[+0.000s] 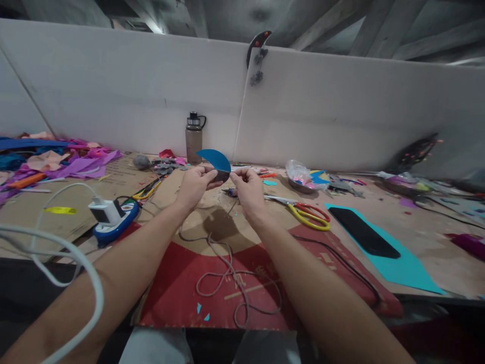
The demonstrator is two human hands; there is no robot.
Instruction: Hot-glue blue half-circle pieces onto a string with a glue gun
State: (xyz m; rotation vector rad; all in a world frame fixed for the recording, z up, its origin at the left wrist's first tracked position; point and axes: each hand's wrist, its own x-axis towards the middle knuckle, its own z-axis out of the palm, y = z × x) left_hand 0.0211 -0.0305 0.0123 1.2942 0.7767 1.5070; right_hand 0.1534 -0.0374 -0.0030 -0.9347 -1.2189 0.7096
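Blue curved piece (pixel 216 160) is held up above the middle of the cluttered worktable (pixel 435 217); white panels (pixel 132 91) stand along the table's far side; a red and tan cardboard sheet (pixel 172 288) covers part of the near side; a teal sheet (pixel 407 275) lies to the cardboard's right; a brown cord (pixel 235 275) lies in loops on the cardboard; a black slab (pixel 364 232) rests on the teal sheet; the left hand (pixel 196 184) clamps the piece between thumb and fingers, while the right hand (pixel 248 189) pinches at its right tip; red-and-yellow-handled scissors (pixel 291 203) lie just right of that hand; two teal scraps (pixel 206 317) lie near the cardboard's front edge.
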